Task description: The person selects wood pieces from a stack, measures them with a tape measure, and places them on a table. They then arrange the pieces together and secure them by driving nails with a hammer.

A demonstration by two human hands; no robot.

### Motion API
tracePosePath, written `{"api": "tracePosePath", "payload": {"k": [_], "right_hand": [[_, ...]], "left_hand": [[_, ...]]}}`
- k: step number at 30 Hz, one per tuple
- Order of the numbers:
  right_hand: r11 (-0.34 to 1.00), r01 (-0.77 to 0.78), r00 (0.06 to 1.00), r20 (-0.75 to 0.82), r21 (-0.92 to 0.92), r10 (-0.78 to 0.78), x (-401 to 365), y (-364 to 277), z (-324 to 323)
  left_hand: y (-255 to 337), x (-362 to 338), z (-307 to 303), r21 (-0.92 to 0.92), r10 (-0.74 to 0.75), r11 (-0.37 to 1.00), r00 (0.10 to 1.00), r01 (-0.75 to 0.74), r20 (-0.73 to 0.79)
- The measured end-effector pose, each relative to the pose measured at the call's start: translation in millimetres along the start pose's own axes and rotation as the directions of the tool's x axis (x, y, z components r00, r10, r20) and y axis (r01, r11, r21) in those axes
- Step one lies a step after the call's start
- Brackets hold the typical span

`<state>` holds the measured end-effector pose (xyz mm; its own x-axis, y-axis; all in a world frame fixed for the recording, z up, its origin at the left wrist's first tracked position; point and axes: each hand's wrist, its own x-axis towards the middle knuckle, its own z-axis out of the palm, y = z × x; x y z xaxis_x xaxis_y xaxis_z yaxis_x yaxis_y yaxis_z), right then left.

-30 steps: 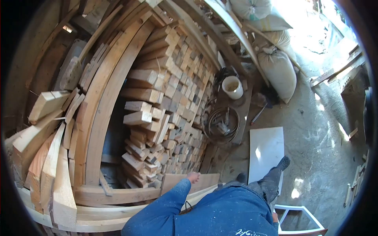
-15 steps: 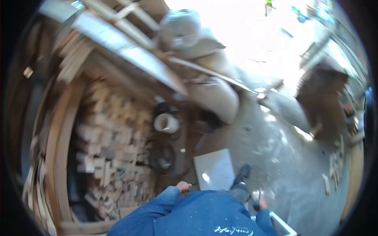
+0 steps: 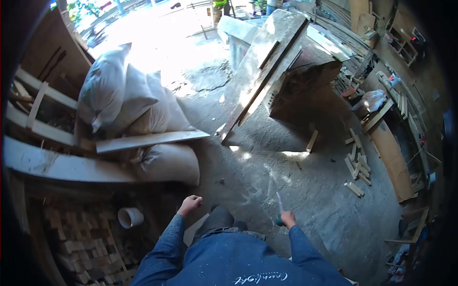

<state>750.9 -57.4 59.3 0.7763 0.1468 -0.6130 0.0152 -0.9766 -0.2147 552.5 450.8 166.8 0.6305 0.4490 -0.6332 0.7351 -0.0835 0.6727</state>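
Left hand point(image 3: 190, 205): fingers were curled into a loose fist with nothing seen in it. It hung near the left, close to the white bucket point(image 3: 130, 217).
Right hand point(image 3: 287, 219): it was wrapped tight around the green-handled tool point(image 3: 279, 205).
Tool: its thin pale shaft pointed up and away from the fist. The kind of tool was too small to tell.
Tool position: near, right of centre, over the concrete floor point(image 3: 257, 167) and well apart from the left hand.
Left: filled sacks point(image 3: 129, 100) were piled, and a plank point(image 3: 152, 140) lay across them.
Near left: stacked wood blocks point(image 3: 76, 238) sat beside the bucket.
Far: a large slab point(image 3: 267, 57) leaned at a tilt.
Right: loose offcuts point(image 3: 358, 171) lay scattered on the floor.
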Motion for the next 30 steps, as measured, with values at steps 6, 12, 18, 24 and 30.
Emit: {"api": "tracePosePath", "payload": {"k": [6,12,18,24,30], "right_hand": [[0.748,0.643,0.75,0.061,0.165,-0.659,84,-187,-71],[0.662,0.469,0.583,0.358,0.585,-0.729,132,-423,-206],[0.466,0.764,0.378,0.275,0.447,-0.884,237,-540,-300],[0.648,0.571,0.442,0.477,0.504,-0.76,328,-657,-435],[0.763,0.457,0.357,0.692,0.457,-0.628,487,-751,-502]], "left_hand": [[118,91,-32,0.117,0.036,0.991,0.972,-0.065,0.234],[270,194,-69,-0.214,0.18,0.974,0.828,-0.074,0.532],[355,281,-132,-0.382,0.262,0.907,0.949,-0.179,0.178],[429,382,-321,-0.737,0.02,0.606,0.932,-0.298,-0.361],[467,487,-518,-0.665,-0.197,0.522,0.684,-0.533,-0.703]]}}
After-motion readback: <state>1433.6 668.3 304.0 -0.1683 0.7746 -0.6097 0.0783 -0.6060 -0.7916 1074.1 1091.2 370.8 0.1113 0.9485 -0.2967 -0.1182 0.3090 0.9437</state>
